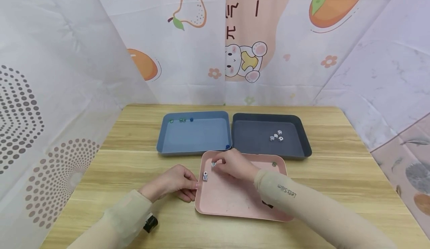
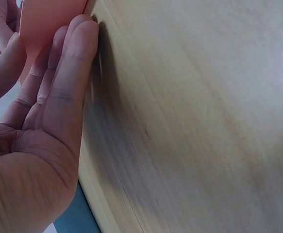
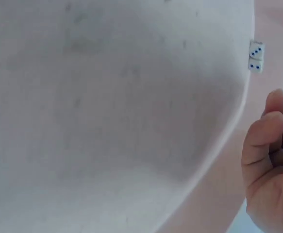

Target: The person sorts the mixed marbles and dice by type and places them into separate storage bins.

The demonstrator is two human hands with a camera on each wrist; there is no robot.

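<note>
Along the near middle of the table lies a pink tray (image 1: 235, 208). My left hand (image 1: 179, 183) holds its left wall, thumb at the rim and the other fingers along the outside. Inside the tray's far left part is my right hand (image 1: 234, 164), fingers curled, its fingertips right at a white die (image 1: 213, 164); that die is hidden in the right wrist view. Two more white dice (image 1: 205, 176) touch each other by the left wall. A small dull greenish bead (image 1: 274, 164) sits in the far right corner.
Behind the pink tray stand a blue tray (image 1: 195, 135) with several small green and blue pieces (image 1: 182, 120) at its edges, and a dark navy tray (image 1: 252, 137) holding several white dice (image 1: 276, 136). A printed curtain (image 1: 201, 55) hangs behind the wooden table (image 1: 336, 174).
</note>
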